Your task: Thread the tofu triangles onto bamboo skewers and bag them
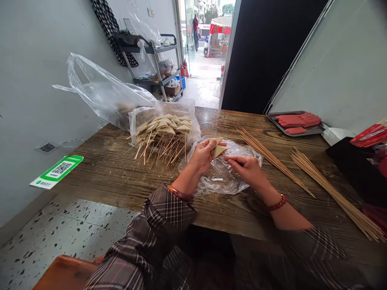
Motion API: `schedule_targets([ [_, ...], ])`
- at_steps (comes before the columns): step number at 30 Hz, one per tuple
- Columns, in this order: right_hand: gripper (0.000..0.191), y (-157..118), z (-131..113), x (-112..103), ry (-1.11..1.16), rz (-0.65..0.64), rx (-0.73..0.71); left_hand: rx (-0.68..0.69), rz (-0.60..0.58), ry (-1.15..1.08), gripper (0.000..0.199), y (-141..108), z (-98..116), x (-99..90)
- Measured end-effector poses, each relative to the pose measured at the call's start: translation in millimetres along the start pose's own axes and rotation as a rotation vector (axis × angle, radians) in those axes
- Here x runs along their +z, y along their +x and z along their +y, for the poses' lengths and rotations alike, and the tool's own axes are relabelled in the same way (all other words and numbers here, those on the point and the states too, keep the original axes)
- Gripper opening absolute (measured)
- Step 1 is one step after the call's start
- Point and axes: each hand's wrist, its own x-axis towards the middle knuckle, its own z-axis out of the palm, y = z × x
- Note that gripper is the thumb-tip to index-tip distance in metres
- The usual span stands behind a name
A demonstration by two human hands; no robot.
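Observation:
My left hand (203, 155) is closed around pale, folded triangular tofu sheets (220, 150), held above a crumpled clear plastic bag (217, 183) on the table. Close to their lower right corner, my right hand (246, 167) is pinched on what looks like a thin bamboo skewer, mostly hidden by the fingers. To the left, many skewered tofu triangles (166, 124) lie piled in an open plastic bag (195, 117), their sticks pointing toward me. Two bundles of bare bamboo skewers, a darker one (272, 159) and a lighter one (332, 191), lie right of my right hand.
A tray (279, 128) of pink sausage-like pieces (298, 121) stands at the back right of the wooden table (121, 181). Nearer sits a black box (347, 161) with red packets. A green QR card (59, 171) is at the left edge. Behind are a shelf cart (155, 50) and a doorway.

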Motion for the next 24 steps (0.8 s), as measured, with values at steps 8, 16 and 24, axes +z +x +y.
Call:
schedule_targets([
  [8,0.025,0.2,1.5,1.6,0.015,0.014,0.003,-0.020,0.024,-0.005,0.025,0.3,-2.1,0.4],
  [16,0.028,-1.2,5.0,3.3,-0.010,0.005,0.000,-0.016,0.007,-0.015,0.030,-0.8,-5.7,1.0],
  [24,0.026,-3.4,7.8,-5.0,-0.194,-0.042,-0.124,0.000,0.049,-0.080,0.034,0.9,-5.9,-2.2],
])
